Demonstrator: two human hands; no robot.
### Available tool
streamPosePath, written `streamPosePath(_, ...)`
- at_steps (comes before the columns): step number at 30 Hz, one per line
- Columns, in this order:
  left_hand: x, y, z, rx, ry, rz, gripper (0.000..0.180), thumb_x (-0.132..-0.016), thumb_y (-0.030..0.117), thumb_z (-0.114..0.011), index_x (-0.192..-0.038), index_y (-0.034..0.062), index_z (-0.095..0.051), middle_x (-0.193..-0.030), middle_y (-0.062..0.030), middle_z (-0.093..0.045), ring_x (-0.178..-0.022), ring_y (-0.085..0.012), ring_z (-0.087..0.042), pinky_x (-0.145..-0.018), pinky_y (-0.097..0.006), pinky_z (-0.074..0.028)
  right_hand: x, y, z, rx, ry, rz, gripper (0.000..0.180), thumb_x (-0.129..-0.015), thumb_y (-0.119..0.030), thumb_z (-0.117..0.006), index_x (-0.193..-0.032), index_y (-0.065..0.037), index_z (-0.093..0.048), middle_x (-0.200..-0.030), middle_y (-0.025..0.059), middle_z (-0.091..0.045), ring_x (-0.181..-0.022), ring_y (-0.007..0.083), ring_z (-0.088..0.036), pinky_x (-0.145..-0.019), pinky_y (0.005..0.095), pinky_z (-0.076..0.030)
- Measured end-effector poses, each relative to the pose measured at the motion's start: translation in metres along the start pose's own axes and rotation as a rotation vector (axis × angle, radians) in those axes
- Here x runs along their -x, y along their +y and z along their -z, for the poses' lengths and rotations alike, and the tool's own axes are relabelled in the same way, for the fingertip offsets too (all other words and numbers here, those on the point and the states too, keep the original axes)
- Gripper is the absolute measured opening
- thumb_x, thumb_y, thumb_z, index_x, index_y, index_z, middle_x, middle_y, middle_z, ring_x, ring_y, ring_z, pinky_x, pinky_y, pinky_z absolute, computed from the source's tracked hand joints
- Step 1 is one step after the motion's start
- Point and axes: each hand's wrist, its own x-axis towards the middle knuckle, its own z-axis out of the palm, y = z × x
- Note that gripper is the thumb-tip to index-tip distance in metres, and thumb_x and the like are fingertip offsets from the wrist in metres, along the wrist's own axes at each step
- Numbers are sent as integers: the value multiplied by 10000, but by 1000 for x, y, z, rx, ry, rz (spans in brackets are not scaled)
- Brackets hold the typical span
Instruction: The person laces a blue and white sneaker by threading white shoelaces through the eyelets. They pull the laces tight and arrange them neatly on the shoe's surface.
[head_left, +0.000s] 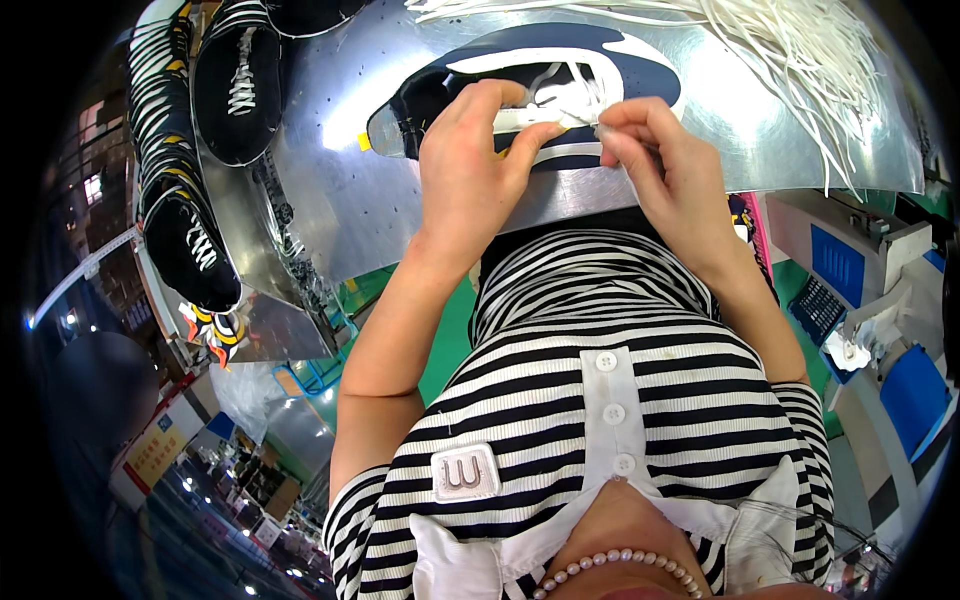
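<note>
A dark navy sneaker (635,72) with white trim lies on the metal worktop, its toe toward the right and its heel to the left. White lace (572,97) runs through its lacing area. My left hand (470,150) is curled over the white eyelet edge near the shoe's opening, fingers on the far side and thumb on the near side. At the front of the lacing, my right hand (675,165) is closed in a pinch on the white shoelace; the fingertips hide most of the pinched piece.
Loose white laces (790,70) are heaped at the far right of the metal worktop (345,190). Along the left, black laced shoes (238,95) stand beside a row of stacked striped shoes (165,130). A grey machine with a blue panel (838,265) stands to the right.
</note>
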Motion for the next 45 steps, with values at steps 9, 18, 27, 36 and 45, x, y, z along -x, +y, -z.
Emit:
streamPosePath(9, 3, -8, 1, 84, -48, 39, 296, -757, 164, -842, -911, -5, -653, -810, -82, -682, -690, -161, -618, -637, -280, -490, -3, -3, 1, 119, -89, -24, 107, -948, -126, -601, -974, -28, -566, -783, 115, -689, -707, 305, -676, -611, 381, -505)
streamPosePath(18, 14, -12, -6, 84, -8, -137, 217, -794, 119, -802, -894, 20, -636, -787, -91, -659, -663, -225, -627, -596, -311, -484, -20, -1, -7, 193, -172, -67, 161, -950, -186, -585, -1007, -48, -525, -768, 132, -669, -720, 357, -658, -638, 418, -499)
streamPosePath(27, 25, -15, -9, 49, 86, -432, 272, -723, 22, -814, -877, 41, -591, -703, -88, -570, -603, -264, -556, -529, -354, -437, -63, -23, 4, 380, -446, 175, 204, -886, -134, -626, -1063, -40, -662, -807, 141, -687, -715, 298, -657, -655, 369, -507)
streamPosePath(36, 22, -16, -6, 137, 19, -423, 272, -730, 27, -813, -864, 30, -576, -694, -89, -555, -594, -262, -545, -525, -356, -428, -51, -15, 6, -1, -198, 144, 195, -874, -73, -670, -1062, -26, -694, -826, 37, -697, -779, 131, -672, -757, 252, -516)
streamPosePath(45, 17, -5, 14, 501, -124, 221, 634, -884, 168, -741, -1349, -26, -356, -809, -161, -661, -705, -253, -673, -647, -318, -525, -68, -16, -5, -131, -170, 8, 221, -892, -75, -690, -1102, -5, -681, -1014, 21, -705, -953, 97, -653, -889, 239, -507)
